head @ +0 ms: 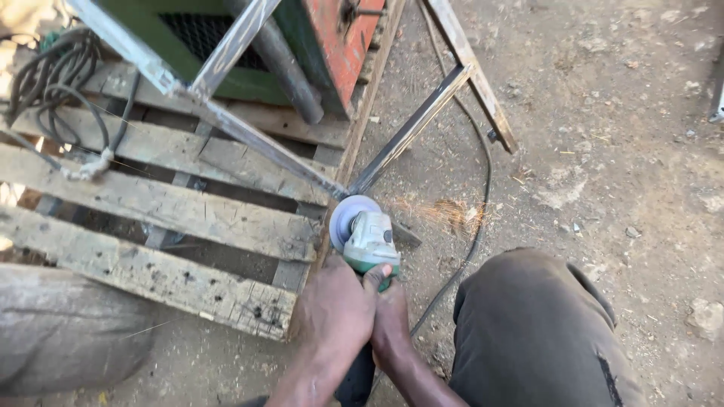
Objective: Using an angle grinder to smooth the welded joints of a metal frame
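Grinding is the step in hand: the angle grinder (367, 240) has its spinning disc (345, 216) set against the corner joint (343, 188) of a welded steel frame (249, 136), where two square tubes meet at the edge of a wooden pallet (151, 218). Orange sparks (445, 213) fly off to the right over the dirt ground (618, 151), so the disc looks to be biting metal. By my judgement the joint is being dressed, and any further pass calls for a steady, shallow disc angle and a firm two-handed hold so the tool does not skip along the tube.

Both hands wrap the grinder's green body from behind. The left hand (332, 313) is closed round it on the pallet side, its thumb lying over the top. The right hand (391, 320) is closed underneath and beside it, partly hidden. Both forearms come up from the bottom edge, close together, wrists nearly touching. The person's knee (528, 324) in dark trousers sits just to the right. A black cable (483, 188) trails across the ground past the sparks, and a coil of wires (53, 75) lies on the pallet's far left.
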